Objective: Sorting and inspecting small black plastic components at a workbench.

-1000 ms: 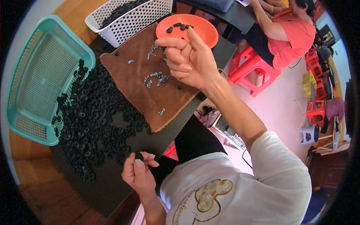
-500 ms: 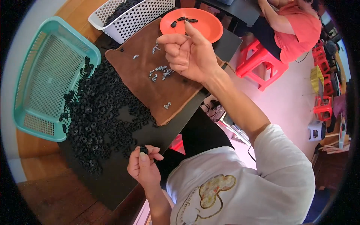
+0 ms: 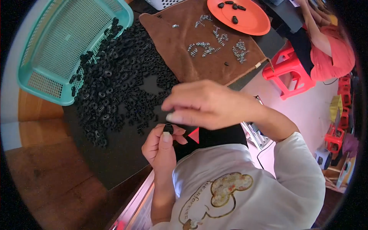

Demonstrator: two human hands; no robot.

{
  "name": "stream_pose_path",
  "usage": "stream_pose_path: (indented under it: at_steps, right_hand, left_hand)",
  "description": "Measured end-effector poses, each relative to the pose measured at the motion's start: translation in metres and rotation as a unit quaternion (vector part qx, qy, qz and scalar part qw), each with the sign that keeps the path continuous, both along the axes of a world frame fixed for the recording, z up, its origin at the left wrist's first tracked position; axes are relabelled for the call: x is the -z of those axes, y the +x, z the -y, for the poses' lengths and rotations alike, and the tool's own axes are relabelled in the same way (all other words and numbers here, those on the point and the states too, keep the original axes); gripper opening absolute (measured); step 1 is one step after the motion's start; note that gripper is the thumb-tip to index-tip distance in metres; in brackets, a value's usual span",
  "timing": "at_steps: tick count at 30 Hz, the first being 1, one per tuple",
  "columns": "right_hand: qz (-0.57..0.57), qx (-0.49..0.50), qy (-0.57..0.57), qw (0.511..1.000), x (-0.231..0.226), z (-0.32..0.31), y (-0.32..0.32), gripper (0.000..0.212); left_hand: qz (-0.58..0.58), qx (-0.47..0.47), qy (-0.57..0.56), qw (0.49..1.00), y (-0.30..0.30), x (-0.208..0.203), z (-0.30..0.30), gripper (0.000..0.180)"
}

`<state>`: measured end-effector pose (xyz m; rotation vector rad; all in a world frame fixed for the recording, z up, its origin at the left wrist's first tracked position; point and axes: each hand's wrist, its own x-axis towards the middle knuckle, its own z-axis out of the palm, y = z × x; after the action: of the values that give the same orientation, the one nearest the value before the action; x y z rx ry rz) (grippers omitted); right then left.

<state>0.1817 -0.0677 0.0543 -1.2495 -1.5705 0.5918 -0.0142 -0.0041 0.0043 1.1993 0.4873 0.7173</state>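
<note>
Close to the table's near edge, my left hand (image 3: pixel 163 147) pinches a small black plastic part (image 3: pixel 168 128) between thumb and fingers. My right hand (image 3: pixel 207 105) hovers palm down just above and right of it, slightly blurred, thumb and forefinger apart, with nothing visible between them. A big heap of similar black pieces (image 3: pixel 111 80) covers the table left of my hands. Beyond my right hand, small metal springs (image 3: pixel 205 49) lie in loose clusters on a brown cloth (image 3: pixel 180 57). An orange plate (image 3: pixel 255 23) at the far side carries several black parts (image 3: pixel 235 19).
A turquoise basket (image 3: pixel 42 82) is tipped beside the heap at the left. The rim of a white perforated basket (image 3: pixel 163 3) shows at the far edge. At the right, another person (image 3: pixel 331 50) sits on a red stool (image 3: pixel 285 73), with more stools behind.
My right hand has come back from over the orange plate toward my left hand. One more black part shows on the plate. The view has shifted; my left hand keeps its part.
</note>
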Motion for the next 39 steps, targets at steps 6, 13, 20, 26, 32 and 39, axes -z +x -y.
stream_pose_path:
  at_steps: [6,13,20,26,32,39]
  right_hand:
    - [-0.065,-0.027,-0.039,0.997,0.020,-0.001,-0.020,0.013]
    - [0.138,0.033,0.037,0.989,0.009,0.010,-0.025,0.031]
    - [0.263,0.030,0.121,0.957,0.018,0.016,-0.013,0.029]
    - [0.326,0.081,0.148,0.930,0.021,0.011,-0.024,0.024]
    - [0.331,0.094,0.148,0.927,0.025,0.004,-0.027,0.024]
    - [0.311,0.172,0.125,0.926,-0.009,0.020,0.030,0.028]
  left_hand:
    - [0.007,0.009,-0.016,1.000,0.002,0.002,0.001,0.023]
    - [0.022,-0.058,-0.046,0.997,-0.001,0.007,0.000,0.016]
    - [0.012,-0.042,-0.094,0.995,-0.002,-0.002,0.000,0.017]
    - [0.011,-0.047,-0.082,0.995,-0.002,-0.002,-0.001,0.017]
    - [0.009,-0.055,-0.089,0.994,0.004,-0.006,-0.001,0.018]
    - [0.026,-0.012,-0.049,0.998,0.006,-0.010,0.001,0.036]
